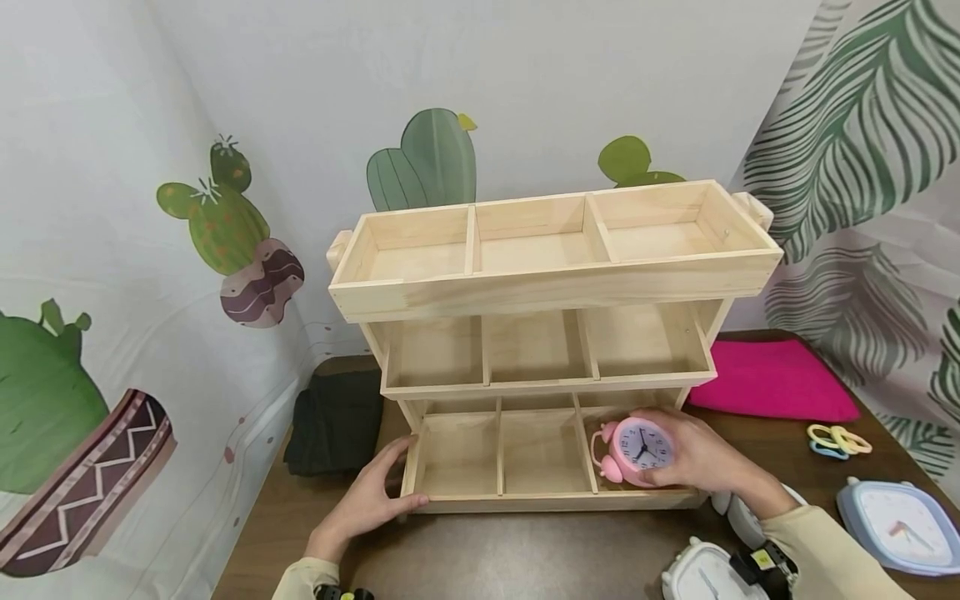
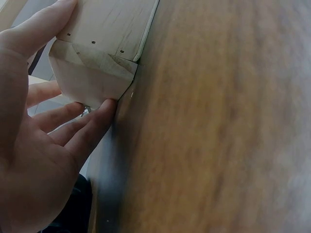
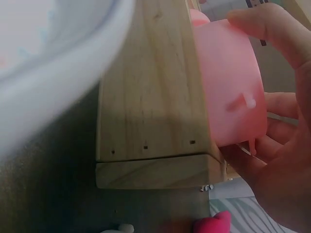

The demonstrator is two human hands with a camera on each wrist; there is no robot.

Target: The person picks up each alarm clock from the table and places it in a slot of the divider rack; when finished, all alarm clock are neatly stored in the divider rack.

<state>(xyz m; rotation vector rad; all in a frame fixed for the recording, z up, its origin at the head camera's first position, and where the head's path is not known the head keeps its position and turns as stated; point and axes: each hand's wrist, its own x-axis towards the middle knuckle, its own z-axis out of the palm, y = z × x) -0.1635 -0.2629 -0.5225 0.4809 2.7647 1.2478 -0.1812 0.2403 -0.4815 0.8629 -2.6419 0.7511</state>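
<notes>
A three-tier wooden shelf [image 1: 551,285] stands in the middle, each tier split into three compartments. My right hand [image 1: 701,450] grips a pink alarm clock [image 1: 615,433] at the bottom tier's right compartment, its dial up and its bells to the left. In the right wrist view, the clock's pink back [image 3: 233,92] shows above the tier's wooden wall [image 3: 150,87], with thumb and fingers round its sides. My left hand [image 1: 367,500] holds the bottom tier's left end, thumb at the front corner. The left wrist view shows its fingertips against the wooden end block [image 2: 90,75].
White clocks [image 1: 708,575] lie under and beside the right forearm, and a blue clock [image 1: 903,525] is farther right. Colored rings [image 1: 828,442] and a pink cloth [image 1: 776,381] lie behind them. Dark folded cloth [image 1: 333,421] sits left of the shelf.
</notes>
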